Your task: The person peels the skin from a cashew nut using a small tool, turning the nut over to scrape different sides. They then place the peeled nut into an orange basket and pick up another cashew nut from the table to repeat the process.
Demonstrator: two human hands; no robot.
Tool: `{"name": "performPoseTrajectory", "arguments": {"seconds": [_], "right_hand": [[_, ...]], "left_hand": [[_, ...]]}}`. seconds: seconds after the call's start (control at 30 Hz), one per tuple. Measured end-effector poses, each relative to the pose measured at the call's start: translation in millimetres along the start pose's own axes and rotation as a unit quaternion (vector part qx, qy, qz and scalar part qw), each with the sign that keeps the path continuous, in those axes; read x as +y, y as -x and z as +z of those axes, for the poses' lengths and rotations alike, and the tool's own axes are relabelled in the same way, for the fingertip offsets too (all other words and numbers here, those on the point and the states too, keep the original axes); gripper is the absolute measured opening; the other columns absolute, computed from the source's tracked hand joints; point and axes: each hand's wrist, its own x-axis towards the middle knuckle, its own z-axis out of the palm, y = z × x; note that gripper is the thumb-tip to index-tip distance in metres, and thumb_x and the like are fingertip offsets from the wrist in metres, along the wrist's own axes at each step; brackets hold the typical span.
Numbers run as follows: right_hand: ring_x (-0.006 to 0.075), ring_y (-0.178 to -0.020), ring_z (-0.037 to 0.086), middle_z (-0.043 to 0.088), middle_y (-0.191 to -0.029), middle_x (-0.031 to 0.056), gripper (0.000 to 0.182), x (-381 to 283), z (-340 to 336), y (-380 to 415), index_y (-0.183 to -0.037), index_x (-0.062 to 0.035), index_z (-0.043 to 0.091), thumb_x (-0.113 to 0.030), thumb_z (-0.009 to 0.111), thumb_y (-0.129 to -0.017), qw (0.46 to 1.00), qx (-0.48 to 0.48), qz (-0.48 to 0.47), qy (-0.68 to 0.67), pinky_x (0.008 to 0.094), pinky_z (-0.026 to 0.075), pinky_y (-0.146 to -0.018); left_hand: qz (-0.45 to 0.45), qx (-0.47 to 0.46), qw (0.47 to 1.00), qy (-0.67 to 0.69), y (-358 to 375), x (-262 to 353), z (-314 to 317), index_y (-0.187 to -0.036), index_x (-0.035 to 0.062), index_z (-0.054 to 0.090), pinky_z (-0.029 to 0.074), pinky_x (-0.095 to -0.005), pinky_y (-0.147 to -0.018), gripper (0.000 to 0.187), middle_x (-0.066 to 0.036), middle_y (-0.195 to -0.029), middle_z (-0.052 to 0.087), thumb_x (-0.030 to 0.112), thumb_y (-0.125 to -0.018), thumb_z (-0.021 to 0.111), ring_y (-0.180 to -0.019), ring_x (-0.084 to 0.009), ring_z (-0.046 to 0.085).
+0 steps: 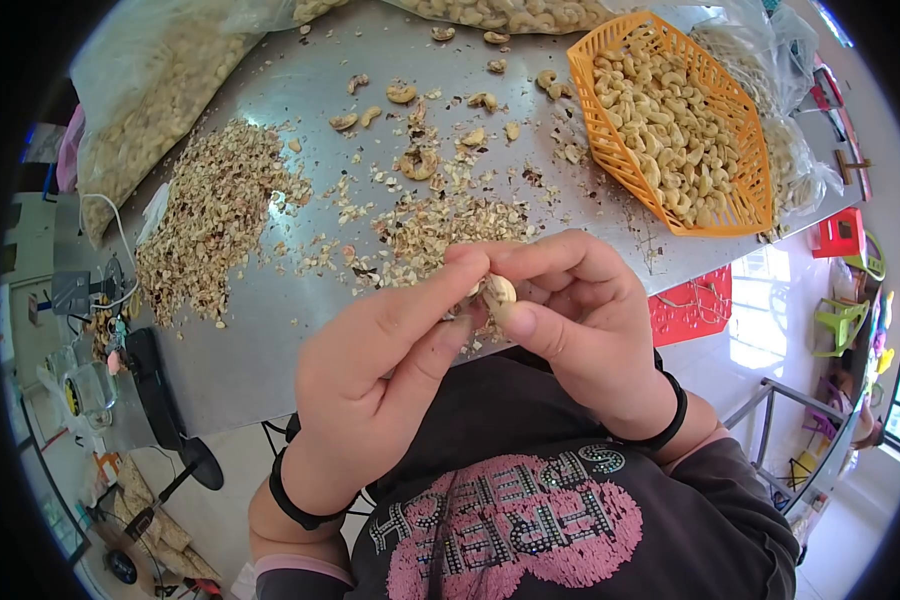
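In front of my chest, my left hand (385, 345) and my right hand (585, 325) meet around a pale cashew nut (501, 292). My right thumb and forefinger pinch the nut from the right. On its left side my left thumb and forefinger are closed against it, and part of the nut is hidden there. Just beyond my fingers, a pile of skin flakes and broken bits (450, 225) lies on the metal table (315, 75).
An orange plastic basket (585, 110) full of cashews stands at the back right. A larger heap of flakes (220, 205) spreads on the left, beside a clear bag of cashews (155, 100). Loose nuts (401, 93) lie scattered behind. A red stool (690, 308) is below the table's right edge.
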Motion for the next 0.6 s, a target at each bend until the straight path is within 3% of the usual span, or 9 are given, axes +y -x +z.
{"name": "performPoseTrajectory", "arguments": {"seconds": [0.1, 0.17, 0.4, 0.47, 0.6], "right_hand": [[0.0212, -0.097, 0.052, 0.05, -0.108, 0.0193, 0.022, 1.9, -2.1, -2.2, -0.099, 0.0008, 0.045, -0.002, 0.053, -0.078, 0.999, -0.006, 0.004, -0.034, 0.0329, 0.043, -0.082], [0.0173, -0.095, 0.053, 0.053, -0.103, 0.0128, 0.027, 3.5, -2.4, -2.6, -0.103, 0.0022, 0.045, 0.003, 0.053, -0.077, 0.997, -0.007, -0.011, -0.072, 0.0267, 0.044, -0.081], [0.0179, -0.096, 0.052, 0.053, -0.102, 0.0121, 0.023, 6.1, -1.9, -2.1, -0.099, 0.0017, 0.046, 0.004, 0.053, -0.077, 0.997, -0.004, -0.024, -0.079, 0.0271, 0.044, -0.081], [0.0199, -0.097, 0.052, 0.05, -0.108, 0.0164, 0.025, 3.8, -1.1, -1.3, -0.098, -0.0002, 0.045, -0.002, 0.057, -0.076, 0.998, 0.01, 0.001, -0.055, 0.0318, 0.042, -0.083], [0.0175, -0.095, 0.052, 0.053, -0.103, 0.0118, 0.024, 3.5, 0.7, -0.9, -0.097, 0.0017, 0.046, 0.005, 0.054, -0.075, 0.996, 0.005, -0.014, -0.089, 0.0278, 0.044, -0.082]], "left_hand": [[-0.006, 0.007, 1.0, -0.002, -1.5, 0.5, 2.0, -0.108, 0.0038, 0.053, 0.044, -0.0238, -0.065, 0.034, -0.009, -0.086, 0.06, -0.002, -0.074, 0.054, -0.073, -0.0163, 0.058], [0.034, 0.015, 0.999, -0.012, -2.8, -2.3, 3.4, -0.11, 0.004, 0.051, 0.044, -0.0242, -0.064, 0.037, -0.009, -0.088, 0.06, -0.002, -0.074, 0.054, -0.073, -0.0163, 0.058], [0.044, 0.011, 0.998, -0.046, -1.7, -2.7, 5.7, -0.111, 0.0038, 0.05, 0.045, -0.0253, -0.062, 0.039, -0.009, -0.085, 0.06, -0.001, -0.072, 0.056, -0.071, -0.0185, 0.057], [0.056, 0.011, 0.997, -0.051, -1.7, -3.9, 6.3, -0.11, 0.0033, 0.05, 0.045, -0.0258, -0.061, 0.039, -0.01, -0.083, 0.06, 0.0, -0.072, 0.056, -0.068, -0.0197, 0.057], [0.06, 0.014, 0.997, -0.037, -0.1, -4.8, 7.6, -0.11, 0.003, 0.051, 0.044, -0.0261, -0.059, 0.039, -0.01, -0.081, 0.06, 0.0, -0.071, 0.057, -0.067, -0.0199, 0.057]]}}
